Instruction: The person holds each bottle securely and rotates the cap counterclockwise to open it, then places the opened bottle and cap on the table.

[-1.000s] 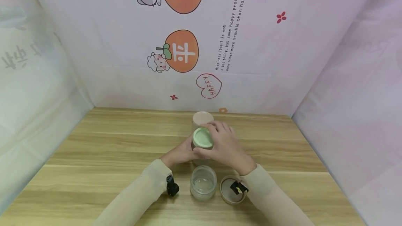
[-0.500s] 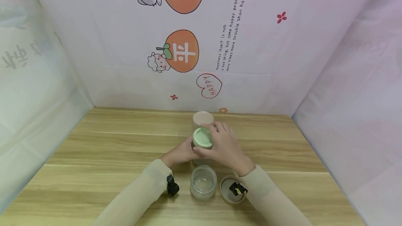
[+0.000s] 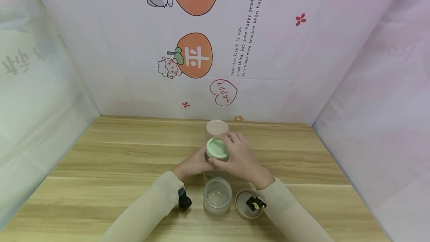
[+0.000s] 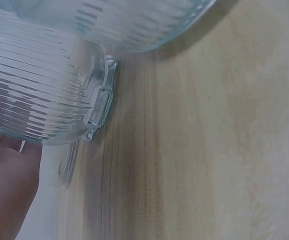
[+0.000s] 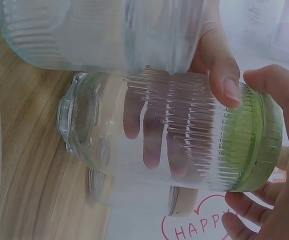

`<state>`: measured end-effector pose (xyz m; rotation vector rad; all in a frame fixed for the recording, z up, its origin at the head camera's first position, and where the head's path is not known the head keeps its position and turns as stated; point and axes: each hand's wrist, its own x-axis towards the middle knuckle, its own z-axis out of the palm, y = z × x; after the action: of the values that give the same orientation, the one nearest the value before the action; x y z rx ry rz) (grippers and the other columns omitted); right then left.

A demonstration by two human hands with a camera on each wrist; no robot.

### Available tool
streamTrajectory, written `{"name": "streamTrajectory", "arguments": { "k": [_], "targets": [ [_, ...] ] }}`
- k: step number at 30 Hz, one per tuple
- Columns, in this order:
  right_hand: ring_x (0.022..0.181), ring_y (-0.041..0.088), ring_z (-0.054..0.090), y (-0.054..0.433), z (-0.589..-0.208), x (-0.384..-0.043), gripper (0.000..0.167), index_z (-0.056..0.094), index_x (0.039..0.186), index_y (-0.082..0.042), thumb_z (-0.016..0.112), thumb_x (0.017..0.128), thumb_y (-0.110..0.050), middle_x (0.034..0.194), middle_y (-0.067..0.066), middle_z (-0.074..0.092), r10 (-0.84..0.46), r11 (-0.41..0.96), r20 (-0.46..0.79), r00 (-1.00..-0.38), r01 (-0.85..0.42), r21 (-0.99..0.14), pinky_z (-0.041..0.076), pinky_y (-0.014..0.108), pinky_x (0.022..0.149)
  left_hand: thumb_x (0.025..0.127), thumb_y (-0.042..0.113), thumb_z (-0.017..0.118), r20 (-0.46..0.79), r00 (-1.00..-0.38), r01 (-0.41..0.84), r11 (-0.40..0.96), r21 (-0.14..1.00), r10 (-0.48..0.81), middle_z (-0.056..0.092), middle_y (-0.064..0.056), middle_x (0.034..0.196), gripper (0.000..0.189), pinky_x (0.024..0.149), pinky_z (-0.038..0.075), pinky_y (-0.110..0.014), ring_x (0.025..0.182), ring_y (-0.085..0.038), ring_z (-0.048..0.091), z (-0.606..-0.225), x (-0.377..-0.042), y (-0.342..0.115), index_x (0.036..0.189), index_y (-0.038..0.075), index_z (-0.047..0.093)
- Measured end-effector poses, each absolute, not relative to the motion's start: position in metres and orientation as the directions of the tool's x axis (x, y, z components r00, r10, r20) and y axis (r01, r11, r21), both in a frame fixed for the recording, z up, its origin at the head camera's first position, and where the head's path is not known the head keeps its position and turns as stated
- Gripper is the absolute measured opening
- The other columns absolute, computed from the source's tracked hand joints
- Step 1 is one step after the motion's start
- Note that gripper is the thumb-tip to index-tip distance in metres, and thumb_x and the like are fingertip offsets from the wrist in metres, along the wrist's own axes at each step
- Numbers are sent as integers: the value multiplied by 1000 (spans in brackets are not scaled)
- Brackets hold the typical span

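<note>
A ribbed clear glass jar (image 5: 184,135) with a green lid (image 3: 217,150) stands between my hands in the head view. My left hand (image 3: 194,164) grips its glass body, its fingers seen through the wall in the right wrist view. Thumb and fingers of my right hand (image 3: 240,158) hold the lid's rim from the right side. The lid sits on the mouth of the jar. In the left wrist view the jar (image 4: 34,95) shows from below, its foot close to the wood.
A lidless glass jar (image 3: 217,201) stands nearest me on the wooden table (image 3: 134,160). Right of it a loose beige lid (image 3: 244,209) lies inner side up, under my right wrist. Behind the held jar stands another jar with a beige lid (image 3: 217,127).
My right hand's fingers have shifted slightly round the green lid, and the lid's top looks a little tilted. The left hand, jars and loose lid have stayed in place.
</note>
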<state>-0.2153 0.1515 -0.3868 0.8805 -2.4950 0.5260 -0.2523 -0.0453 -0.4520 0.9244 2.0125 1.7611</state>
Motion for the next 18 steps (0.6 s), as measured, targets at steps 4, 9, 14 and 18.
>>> {"name": "streamTrajectory", "arguments": {
  "k": [4,9,14,18],
  "targets": [
    [104,23,51,153,-388,-216,64,60,132,-16,75,83,-55,129,8,57,-503,706,515,-694,-674,-218,46,40,83,89,10,76,190,-738,267,23,963,648,40,-8,150,94,112,33,-45,135,-24,42,-451,-252,-44,159,22,15],
    [106,22,50,153,-387,-216,61,60,132,-18,74,82,-49,132,5,56,-520,687,499,-693,-687,-239,45,39,84,90,11,75,192,-737,277,30,960,648,38,-8,151,93,112,34,-44,135,-23,42,-450,-251,-44,159,24,15],
    [106,22,49,155,-386,-217,59,60,132,-18,74,81,-44,135,5,56,-544,662,494,-678,-708,-243,44,39,85,90,13,75,171,-741,263,45,964,649,37,-7,152,94,112,34,-43,135,-22,42,-449,-251,-44,160,27,13],
    [108,22,49,157,-386,-220,59,60,133,-18,73,80,-40,139,6,55,-573,623,488,-659,-737,-262,43,41,88,89,13,76,167,-747,256,46,966,643,40,-7,149,93,112,34,-43,133,-22,43,-451,-252,-45,159,25,16]
  ]
}}
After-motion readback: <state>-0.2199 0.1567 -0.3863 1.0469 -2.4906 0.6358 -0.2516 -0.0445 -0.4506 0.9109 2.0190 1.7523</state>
